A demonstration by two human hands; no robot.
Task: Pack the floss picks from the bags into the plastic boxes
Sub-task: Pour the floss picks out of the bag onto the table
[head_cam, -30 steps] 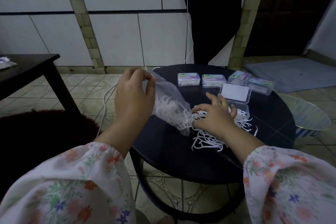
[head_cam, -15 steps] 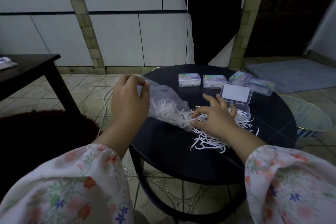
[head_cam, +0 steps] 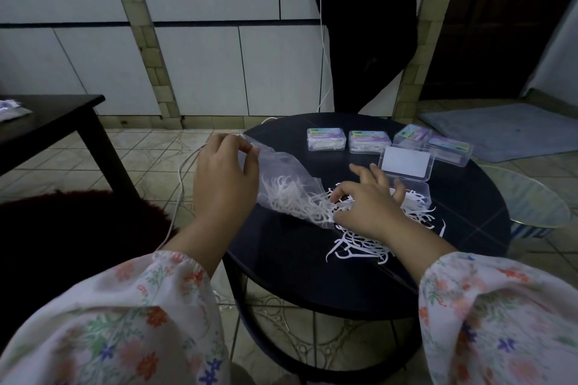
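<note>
**Bag tipped low, picks raked out onto the tabletop**

Near: loose floss picks (head_cam: 359,244) piled mid-tabletop, toward the near edge of the round table (head_cam: 281,275). That's the staging heap for boxing.

Right hand (head_cam: 369,209) sits on the pile at the bag mouth, fingers curled over picks, thumb tucked in; looks like raking or gathering, but I can't tell whether it has a real hold on any.

Left hand (head_cam: 223,184) pinches the closed end of the clear bag (head_cam: 291,184) at the table's left edge, holding it raised so the remaining picks slide toward the mouth.

Behind the right hand: open plastic box (head_cam: 413,187), lid up, ready to receive. Far edge: four closed boxes (head_cam: 327,139) in a row, apparently filled.

Versus a second ago: bag end is lower and flatter, more picks spread on the table; boxes unchanged.
</note>
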